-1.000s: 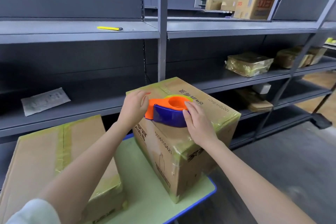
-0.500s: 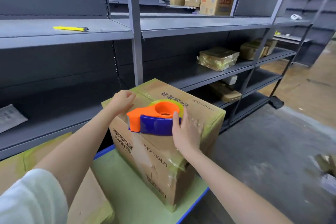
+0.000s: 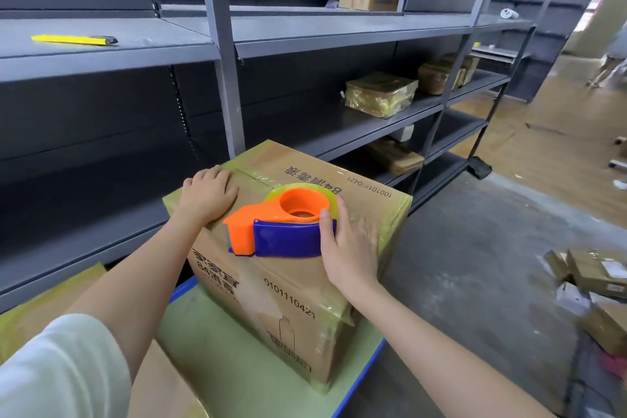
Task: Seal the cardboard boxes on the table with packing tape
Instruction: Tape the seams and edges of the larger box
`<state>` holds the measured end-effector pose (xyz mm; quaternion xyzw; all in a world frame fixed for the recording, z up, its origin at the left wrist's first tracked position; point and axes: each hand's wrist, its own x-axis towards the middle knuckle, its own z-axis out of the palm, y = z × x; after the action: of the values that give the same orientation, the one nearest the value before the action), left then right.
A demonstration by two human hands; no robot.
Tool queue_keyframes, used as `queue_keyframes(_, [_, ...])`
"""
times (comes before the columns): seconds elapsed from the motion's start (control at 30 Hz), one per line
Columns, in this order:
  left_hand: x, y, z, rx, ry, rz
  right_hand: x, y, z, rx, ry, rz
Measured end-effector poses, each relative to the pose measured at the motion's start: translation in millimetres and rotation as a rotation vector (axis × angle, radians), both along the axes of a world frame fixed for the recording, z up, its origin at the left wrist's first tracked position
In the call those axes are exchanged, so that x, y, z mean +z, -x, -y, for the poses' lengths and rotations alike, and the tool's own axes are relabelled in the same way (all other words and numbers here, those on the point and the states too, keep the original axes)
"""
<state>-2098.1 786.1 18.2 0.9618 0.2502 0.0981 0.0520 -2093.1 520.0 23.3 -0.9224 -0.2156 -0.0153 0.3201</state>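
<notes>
One box beneath right hand, fingers round the tape dispenser, and left hand, fingers seemingly loose

A: What fills the back of the room?
B: Grey metal shelving runs across it in several tiers, carried on slotted uprights, with dark panels behind.
A: And underfoot?
B: A scuffed grey concrete floor beside the shelves. Farther right lies a brownish floor in brighter light.
A: Any other furniture?
B: A green-topped table with a blue edge, just before the shelving.
</notes>
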Motion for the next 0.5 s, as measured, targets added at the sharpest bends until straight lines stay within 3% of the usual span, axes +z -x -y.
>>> queue_keyframes(0.5, [-0.4, 36.2, 29.8, 0.154, 0.013, -0.025, -4.6, -21.7, 19.9, 0.126, -0.004, 0.059])
